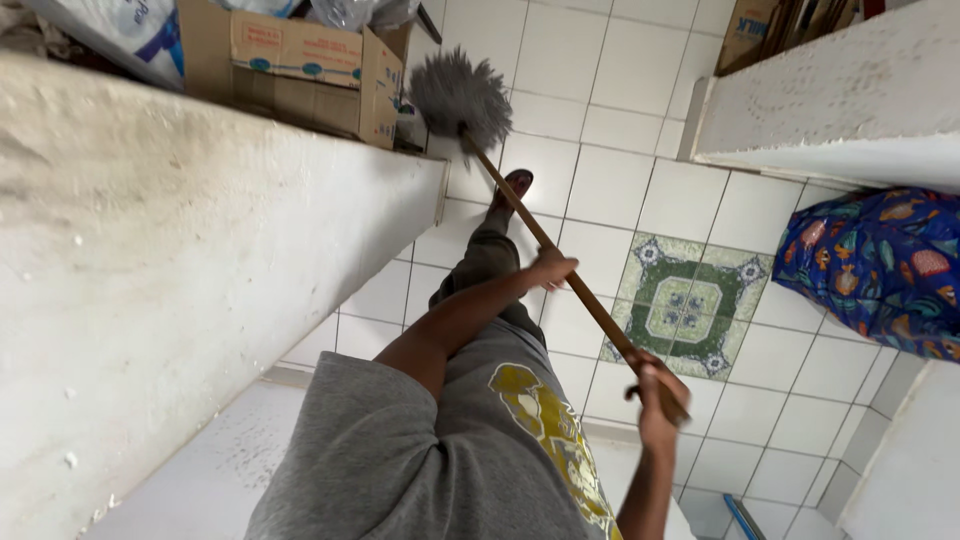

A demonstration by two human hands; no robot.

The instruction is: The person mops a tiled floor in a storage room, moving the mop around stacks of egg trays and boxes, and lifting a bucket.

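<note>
1. Floor tiles [620, 130] are leaving an open lane between the white ledge [200, 250] on one side and the white counter [840, 110] on the other.
2. 1 duster [460, 95] on 1 wooden pole [590, 305] is reaching toward the ledge's edge; both hands are gripping the pole, left hand [550, 268] higher, right hand [655, 390] at its end.
3. 1 cardboard box [300, 70] is sitting on the ledge beside the duster; 1 patterned blue bag [880, 265] is crowding the far side.

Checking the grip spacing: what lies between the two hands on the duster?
In the head view, only a bare stretch of the wooden handle runs between the left hand and the right hand; tiled floor shows behind it.
</note>
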